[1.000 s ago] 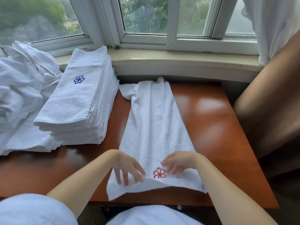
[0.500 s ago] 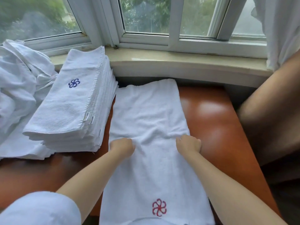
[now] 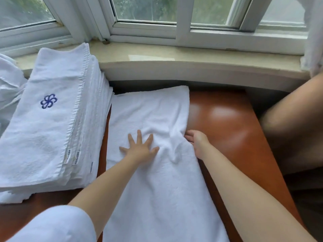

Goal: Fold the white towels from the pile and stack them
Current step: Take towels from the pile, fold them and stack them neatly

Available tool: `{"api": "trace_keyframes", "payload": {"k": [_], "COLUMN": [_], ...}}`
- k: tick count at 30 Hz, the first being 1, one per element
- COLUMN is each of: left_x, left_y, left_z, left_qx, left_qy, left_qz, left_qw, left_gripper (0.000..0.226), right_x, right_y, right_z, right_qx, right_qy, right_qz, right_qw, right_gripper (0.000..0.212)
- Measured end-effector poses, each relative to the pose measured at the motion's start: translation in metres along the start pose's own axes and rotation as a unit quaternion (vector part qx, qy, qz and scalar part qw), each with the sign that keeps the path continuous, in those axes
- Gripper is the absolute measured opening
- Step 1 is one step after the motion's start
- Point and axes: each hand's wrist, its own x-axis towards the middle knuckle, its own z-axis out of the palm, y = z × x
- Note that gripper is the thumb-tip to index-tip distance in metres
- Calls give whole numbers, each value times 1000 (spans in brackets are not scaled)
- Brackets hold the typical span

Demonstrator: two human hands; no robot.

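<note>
A white towel [image 3: 153, 180] lies lengthwise down the middle of the brown table [image 3: 232, 137], reaching from the window side to the near edge. My left hand [image 3: 139, 147] presses flat on its middle with fingers spread. My right hand [image 3: 196, 142] sits at the towel's right edge, where the cloth is wrinkled; its fingers lie under or against the fabric and are partly hidden. To the left stands a stack of folded white towels [image 3: 52, 123] with a blue flower mark on top. The unfolded pile [image 3: 8, 88] shows at the far left.
A stone window sill [image 3: 192, 63] and window frames run along the far side of the table. A brown chair back [image 3: 293, 128] stands at the right. A white curtain [image 3: 314, 32] hangs at the top right.
Both hands have opened from fists. My left hand now lies spread flat on the towel, and my right hand has moved to its right edge. The view has come closer to the table.
</note>
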Motion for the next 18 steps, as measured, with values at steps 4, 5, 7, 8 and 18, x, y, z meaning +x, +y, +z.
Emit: {"api": "trace_keyframes", "payload": {"k": [4, 5, 7, 8, 18], "left_x": [11, 12, 13, 14, 16], "left_y": [4, 4, 4, 3, 19], "left_z": [-4, -4, -4, -5, -18], "left_qx": [-3, -5, -7, -5, -49], "left_qy": [8, 8, 9, 7, 20], "left_qz": [-2, -1, -2, -2, -8], "left_qw": [1000, 1000, 1000, 1000, 999], "left_gripper": [68, 69, 69, 69, 73], "right_x": [5, 5, 4, 4, 18], "right_y": [3, 3, 2, 0, -14], "right_z": [1, 1, 1, 0, -32], "right_qx": [24, 69, 123, 136, -86], "right_qy": [-147, -176, -203, -205, 204], "right_qz": [17, 19, 22, 19, -239], "right_qw": [989, 982, 971, 969, 946], "right_gripper": [27, 26, 29, 31, 51]}}
